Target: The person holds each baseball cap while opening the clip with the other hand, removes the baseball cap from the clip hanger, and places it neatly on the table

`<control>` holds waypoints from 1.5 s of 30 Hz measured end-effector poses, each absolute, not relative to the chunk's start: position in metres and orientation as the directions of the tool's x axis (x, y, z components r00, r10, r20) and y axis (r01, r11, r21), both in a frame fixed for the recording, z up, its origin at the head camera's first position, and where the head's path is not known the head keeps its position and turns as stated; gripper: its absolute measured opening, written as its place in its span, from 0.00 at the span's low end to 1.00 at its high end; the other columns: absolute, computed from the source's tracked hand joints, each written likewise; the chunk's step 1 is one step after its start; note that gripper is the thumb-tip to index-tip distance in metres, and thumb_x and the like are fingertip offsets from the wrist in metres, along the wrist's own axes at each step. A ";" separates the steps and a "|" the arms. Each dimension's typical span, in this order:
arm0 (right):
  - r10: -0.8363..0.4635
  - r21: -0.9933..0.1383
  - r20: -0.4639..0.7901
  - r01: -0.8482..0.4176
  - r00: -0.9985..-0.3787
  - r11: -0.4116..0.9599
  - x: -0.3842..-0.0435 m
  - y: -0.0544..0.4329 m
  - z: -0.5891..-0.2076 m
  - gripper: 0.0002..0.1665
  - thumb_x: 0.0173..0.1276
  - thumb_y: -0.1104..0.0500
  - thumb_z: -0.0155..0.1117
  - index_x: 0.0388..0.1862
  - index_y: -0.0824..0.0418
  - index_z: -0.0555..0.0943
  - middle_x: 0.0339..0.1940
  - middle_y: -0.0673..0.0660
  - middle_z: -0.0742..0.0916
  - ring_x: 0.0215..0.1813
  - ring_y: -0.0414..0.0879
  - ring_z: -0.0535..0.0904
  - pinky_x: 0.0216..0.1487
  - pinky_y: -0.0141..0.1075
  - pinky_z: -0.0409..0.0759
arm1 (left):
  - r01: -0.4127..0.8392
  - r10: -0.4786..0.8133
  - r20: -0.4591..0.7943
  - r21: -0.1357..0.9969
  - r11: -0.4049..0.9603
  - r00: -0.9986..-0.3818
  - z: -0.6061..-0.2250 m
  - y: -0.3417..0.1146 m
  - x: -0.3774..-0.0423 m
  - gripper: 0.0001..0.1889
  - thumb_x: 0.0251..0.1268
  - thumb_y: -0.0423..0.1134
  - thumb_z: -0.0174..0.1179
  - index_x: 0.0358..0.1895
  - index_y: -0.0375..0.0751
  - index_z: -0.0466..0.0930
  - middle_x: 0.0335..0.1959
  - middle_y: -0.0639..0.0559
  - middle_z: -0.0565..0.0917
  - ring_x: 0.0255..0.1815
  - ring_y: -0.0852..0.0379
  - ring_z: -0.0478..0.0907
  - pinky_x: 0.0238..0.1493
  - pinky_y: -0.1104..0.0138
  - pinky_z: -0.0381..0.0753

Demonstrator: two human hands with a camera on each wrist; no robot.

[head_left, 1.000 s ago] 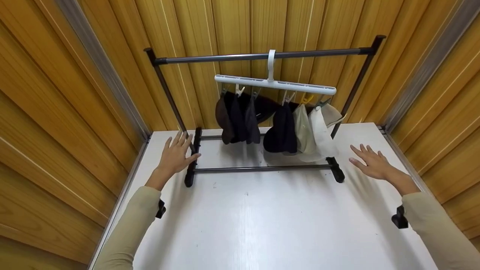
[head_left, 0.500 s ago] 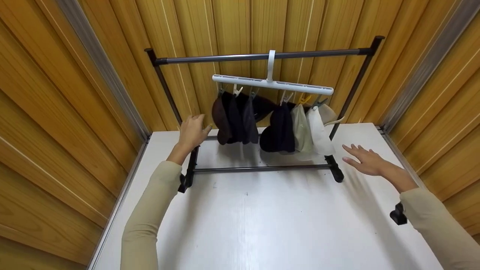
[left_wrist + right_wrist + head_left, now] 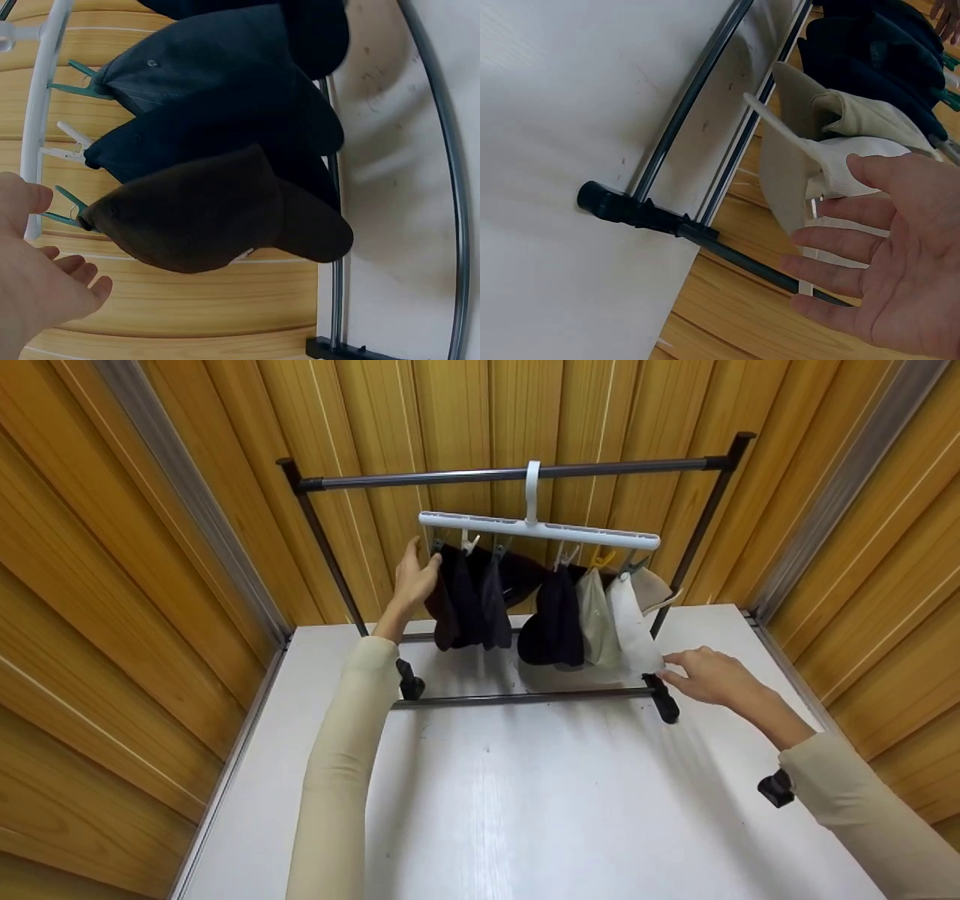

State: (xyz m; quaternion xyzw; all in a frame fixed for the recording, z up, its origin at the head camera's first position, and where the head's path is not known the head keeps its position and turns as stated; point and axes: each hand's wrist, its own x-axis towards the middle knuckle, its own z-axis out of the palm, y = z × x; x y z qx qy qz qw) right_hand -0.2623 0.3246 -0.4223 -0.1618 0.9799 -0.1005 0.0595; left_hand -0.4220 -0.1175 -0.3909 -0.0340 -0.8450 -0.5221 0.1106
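Brown cap [image 3: 195, 214] — dark, round-crowned, on green clip [image 3: 71, 197]

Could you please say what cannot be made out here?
Head view: lower left end of the rack, hidden by the left sleeve.
Left wrist view: far end of the hanger, cut by the top edge.
Right wrist view: part of the white cap, behind the right hand.

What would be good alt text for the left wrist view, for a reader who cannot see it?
A left hand, holding nothing, is near the green clip of a brown cap. More dark caps hang next to it from a white hanger, before a wooden wall.
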 end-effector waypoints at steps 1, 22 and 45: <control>-0.322 -0.220 -0.083 -0.298 -0.943 0.929 -0.261 0.322 -0.420 0.27 0.79 0.53 0.55 0.61 0.75 0.80 0.50 0.74 0.88 0.34 0.54 0.85 0.35 0.51 0.84 | 0.161 -0.051 0.203 0.886 0.434 -0.978 -0.390 -0.116 -0.423 0.32 0.80 0.42 0.49 0.81 0.38 0.52 0.81 0.38 0.62 0.82 0.43 0.57 0.82 0.56 0.57; -0.340 -0.307 0.089 -0.351 -0.936 0.885 -0.238 0.254 -0.393 0.17 0.76 0.55 0.61 0.49 0.67 0.88 0.41 0.64 0.92 0.40 0.57 0.89 0.30 0.46 0.84 | 0.190 0.070 0.177 0.903 0.386 -0.982 -0.392 -0.103 -0.425 0.31 0.82 0.41 0.47 0.81 0.37 0.51 0.80 0.38 0.61 0.82 0.45 0.57 0.82 0.58 0.56; -0.431 -0.348 0.160 -0.459 -0.888 0.817 -0.249 0.220 -0.399 0.14 0.75 0.55 0.63 0.45 0.62 0.90 0.38 0.58 0.93 0.38 0.51 0.90 0.31 0.42 0.85 | 0.146 0.037 0.142 0.917 0.372 -0.989 -0.390 -0.100 -0.447 0.32 0.82 0.42 0.44 0.83 0.42 0.49 0.76 0.40 0.64 0.81 0.43 0.51 0.82 0.52 0.50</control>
